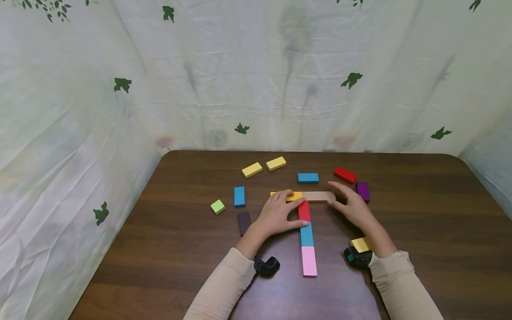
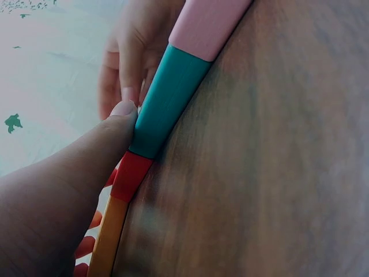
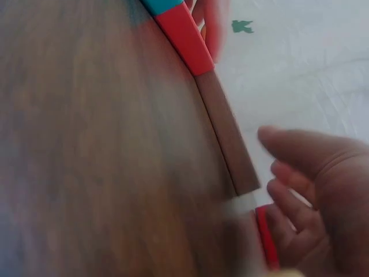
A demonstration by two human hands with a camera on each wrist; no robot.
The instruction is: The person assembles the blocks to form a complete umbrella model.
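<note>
Left of tan block (image 1: pixel 318 197): left grip (image 1: pixel 277 215), fingers relaxed, touches teal block (image 1: pixel 307 235), likely steadying it; right grip (image 1: pixel 354 208) slack, empty.

Creased, pale cloth (image 1: pixel 248 58) with dark green prints (image 1: pixel 352 80) hangs beyond the far, left and right edges of a brown desk (image 1: pixel 424 200) with rounded far corners.

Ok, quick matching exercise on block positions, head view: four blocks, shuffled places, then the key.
1. Pink block
2. Lime green block
3. Beige block
4. Bright purple block

A. Right half of the T-shape's crossbar
B. Beside a loose red block
C. End of the stem nearest the person
D. Leftmost of all the blocks

Pairs: 1-C, 2-D, 3-A, 4-B
</note>
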